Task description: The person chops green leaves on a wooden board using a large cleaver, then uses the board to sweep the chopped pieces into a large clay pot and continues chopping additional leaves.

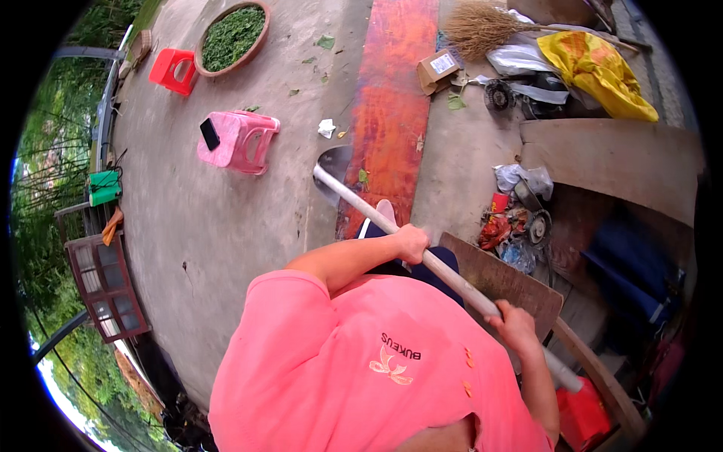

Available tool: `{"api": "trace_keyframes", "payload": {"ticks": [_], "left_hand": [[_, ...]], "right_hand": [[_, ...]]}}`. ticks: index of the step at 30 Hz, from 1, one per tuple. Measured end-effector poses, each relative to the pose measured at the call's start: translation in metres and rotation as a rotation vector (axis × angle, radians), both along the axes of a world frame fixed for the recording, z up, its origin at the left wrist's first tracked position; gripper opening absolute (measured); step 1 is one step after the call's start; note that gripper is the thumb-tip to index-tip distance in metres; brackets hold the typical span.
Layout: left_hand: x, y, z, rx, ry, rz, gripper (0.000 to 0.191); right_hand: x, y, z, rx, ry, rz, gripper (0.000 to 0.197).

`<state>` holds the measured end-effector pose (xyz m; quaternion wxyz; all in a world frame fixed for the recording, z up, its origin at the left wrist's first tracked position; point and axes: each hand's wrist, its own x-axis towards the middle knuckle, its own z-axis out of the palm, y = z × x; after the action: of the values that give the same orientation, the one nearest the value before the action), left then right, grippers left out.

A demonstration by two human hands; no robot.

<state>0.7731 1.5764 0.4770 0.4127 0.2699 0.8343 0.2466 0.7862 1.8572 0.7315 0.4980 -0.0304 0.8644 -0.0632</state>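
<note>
A long wooden handle (361, 204) runs aslant from the floor ahead of me to my right side. At its far end is a dark, curved metal blade (334, 158), apparently a hoe's, low over the concrete by a red painted strip (390, 118). My left hand (414, 244) is wrapped around the middle of the handle. Farther back, my right hand (513, 325) grips it near my waist, beside a wooden board (502, 282). Behind that hand, the butt end of the handle overlaps a red object (584, 415) in the view. One shoe (386, 210) shows beneath the handle.
Ahead left stand a pink plastic stool (231, 138) bearing a phone (209, 134), a red stool (172, 70) and a basket of chopped greens (234, 39). To the right lie a straw broom (480, 28), a cardboard box (438, 70), a yellow sack (599, 73) and assorted litter (511, 220).
</note>
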Motion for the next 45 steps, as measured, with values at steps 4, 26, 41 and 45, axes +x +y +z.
{"api": "trace_keyframes", "payload": {"ticks": [4,26,41,45], "left_hand": [[-0.020,-0.010,0.001,-0.011,0.010,-0.064,0.026],[-0.274,-0.160,0.021,-0.089,0.342,0.459,0.020],[-0.411,-0.408,0.001,0.133,0.240,0.735,0.037],[-0.462,-0.477,0.019,0.139,0.224,0.605,0.042]], "right_hand": [[0.016,0.042,-0.050,-0.309,-0.413,-0.558,0.047],[-0.342,-0.029,0.163,-0.069,0.676,0.504,0.062],[-0.563,-0.314,0.158,-0.657,0.467,0.403,0.049],[-0.599,-0.423,0.147,-0.750,0.411,0.394,0.044]]}}
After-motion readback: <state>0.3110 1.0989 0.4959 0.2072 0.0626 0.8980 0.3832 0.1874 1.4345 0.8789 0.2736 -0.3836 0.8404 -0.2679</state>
